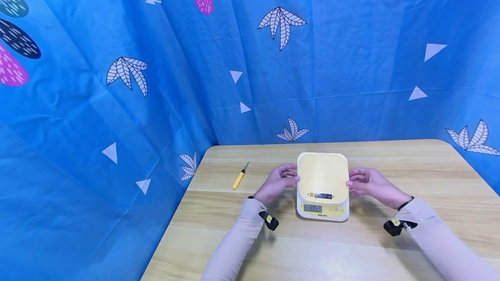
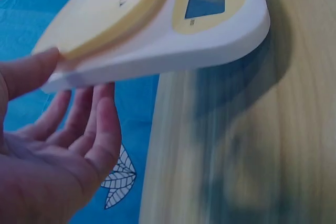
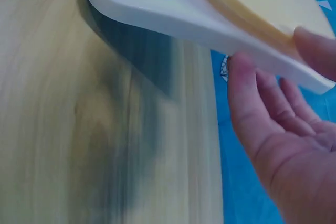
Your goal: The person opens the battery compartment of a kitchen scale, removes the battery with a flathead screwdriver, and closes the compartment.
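Observation:
Between the two hands is a white kitchen scale point(image 1: 323, 181) with a pale yellow top plate, its lit display point(image 1: 313, 208) and buttons along the near edge. My left hand point(image 1: 278, 181) grips its left side, thumb on the upper edge and fingers curled beneath, as the left wrist view shows. On the opposite side my right hand point(image 1: 371, 184) holds it the same way, with the thumb point(image 3: 315, 48) over the rim and fingertips under the white base point(image 3: 210, 35). A shadow falls on the wood below the scale in both wrist views.
A small screwdriver point(image 1: 240, 176) with a yellow handle lies on the wooden table point(image 1: 218, 211), left of the left hand. Behind the table and along its left side hangs a blue patterned curtain point(image 1: 343, 55). Both wrists wear black straps with small cameras.

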`<act>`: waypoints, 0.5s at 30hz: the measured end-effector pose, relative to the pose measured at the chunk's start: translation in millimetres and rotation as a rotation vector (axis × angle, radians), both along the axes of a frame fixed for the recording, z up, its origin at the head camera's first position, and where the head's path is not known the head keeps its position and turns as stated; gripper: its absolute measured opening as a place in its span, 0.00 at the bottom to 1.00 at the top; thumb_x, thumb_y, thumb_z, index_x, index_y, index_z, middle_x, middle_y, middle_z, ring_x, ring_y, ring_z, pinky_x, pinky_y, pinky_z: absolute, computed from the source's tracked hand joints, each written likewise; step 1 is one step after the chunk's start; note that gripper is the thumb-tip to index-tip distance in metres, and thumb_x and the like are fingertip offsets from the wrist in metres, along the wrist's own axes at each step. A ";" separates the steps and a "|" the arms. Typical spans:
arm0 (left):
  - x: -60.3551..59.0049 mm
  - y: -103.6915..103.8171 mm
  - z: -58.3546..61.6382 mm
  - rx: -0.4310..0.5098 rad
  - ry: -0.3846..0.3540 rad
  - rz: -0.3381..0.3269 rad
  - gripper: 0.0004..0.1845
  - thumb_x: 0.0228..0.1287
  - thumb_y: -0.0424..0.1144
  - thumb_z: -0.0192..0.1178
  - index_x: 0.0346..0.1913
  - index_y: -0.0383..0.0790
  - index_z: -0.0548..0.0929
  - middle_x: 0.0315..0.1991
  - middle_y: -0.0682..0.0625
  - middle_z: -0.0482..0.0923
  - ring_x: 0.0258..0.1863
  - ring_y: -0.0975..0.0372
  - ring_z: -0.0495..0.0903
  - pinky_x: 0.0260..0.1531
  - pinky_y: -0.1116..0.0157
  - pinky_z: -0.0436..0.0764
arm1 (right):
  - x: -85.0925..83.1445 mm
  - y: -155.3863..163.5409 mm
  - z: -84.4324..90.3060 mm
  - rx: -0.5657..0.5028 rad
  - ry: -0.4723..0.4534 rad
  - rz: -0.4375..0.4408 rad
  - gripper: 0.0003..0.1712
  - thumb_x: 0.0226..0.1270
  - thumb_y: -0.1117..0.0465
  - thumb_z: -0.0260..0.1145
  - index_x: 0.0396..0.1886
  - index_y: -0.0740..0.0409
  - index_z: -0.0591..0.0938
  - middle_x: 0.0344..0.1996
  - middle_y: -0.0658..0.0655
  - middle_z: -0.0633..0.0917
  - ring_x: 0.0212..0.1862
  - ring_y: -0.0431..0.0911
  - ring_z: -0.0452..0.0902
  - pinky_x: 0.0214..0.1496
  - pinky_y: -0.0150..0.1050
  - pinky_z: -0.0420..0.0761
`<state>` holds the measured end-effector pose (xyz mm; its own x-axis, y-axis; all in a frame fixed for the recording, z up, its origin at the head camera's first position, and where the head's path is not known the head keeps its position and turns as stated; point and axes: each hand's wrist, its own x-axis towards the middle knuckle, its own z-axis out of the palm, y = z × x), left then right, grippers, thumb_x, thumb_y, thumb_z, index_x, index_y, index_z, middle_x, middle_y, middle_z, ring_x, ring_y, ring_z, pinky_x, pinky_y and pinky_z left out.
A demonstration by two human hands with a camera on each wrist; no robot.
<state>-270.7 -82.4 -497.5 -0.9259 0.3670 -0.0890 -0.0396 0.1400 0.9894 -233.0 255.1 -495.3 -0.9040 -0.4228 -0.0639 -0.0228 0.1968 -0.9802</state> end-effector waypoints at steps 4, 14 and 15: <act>-1.2 -4.4 3.9 0.006 0.035 -0.056 0.25 0.68 0.33 0.68 0.66 0.36 0.77 0.55 0.43 0.83 0.49 0.63 0.82 0.56 0.63 0.88 | 1.4 0.8 5.4 -0.018 0.060 0.037 0.31 0.76 0.64 0.64 0.65 0.81 0.62 0.50 0.64 0.82 0.47 0.39 0.85 0.56 0.49 0.92; -0.3 -18.8 19.0 -0.072 0.190 -0.254 0.19 0.70 0.33 0.66 0.60 0.35 0.77 0.53 0.42 0.83 0.52 0.65 0.82 0.58 0.68 0.86 | 2.4 1.2 14.4 0.000 0.271 0.135 0.21 0.67 0.70 0.70 0.56 0.68 0.72 0.45 0.48 0.86 0.48 0.41 0.85 0.50 0.34 0.90; -0.2 -20.2 19.9 -0.081 0.199 -0.272 0.18 0.69 0.32 0.66 0.60 0.35 0.77 0.53 0.41 0.83 0.52 0.65 0.82 0.58 0.68 0.86 | 2.1 1.2 14.5 0.007 0.282 0.142 0.21 0.66 0.70 0.71 0.54 0.67 0.73 0.45 0.48 0.86 0.48 0.41 0.85 0.49 0.33 0.90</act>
